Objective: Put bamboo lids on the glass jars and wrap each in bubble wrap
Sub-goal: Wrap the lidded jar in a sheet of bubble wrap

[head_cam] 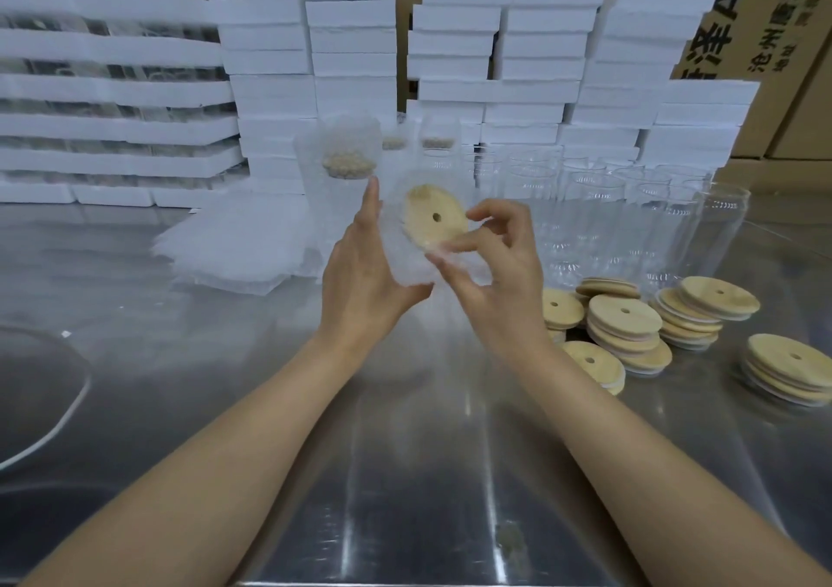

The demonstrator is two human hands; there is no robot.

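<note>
One lidded glass jar (pixel 407 267) in soft bubble wrap (pixel 392 226): likely fragile, slippery. Body held by left hand (pixel 360 271); wrap edge pinched by right hand (pixel 495 267).

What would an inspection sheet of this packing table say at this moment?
Surface: shiny metal table.
Job's things: lidded jar in bubble wrap, held up; empty glass jars behind on the right; loose bamboo lids stacked on the right; bubble wrap sheets on the left; wrapped jars behind.
Clutter: white curved edge far left, kind unclear.
Grippers: left hand holds the lidded jar; right hand pinches the bubble wrap.
Cables: nothing seen.
Surroundings: white foam boxes, cardboard cartons.
</note>
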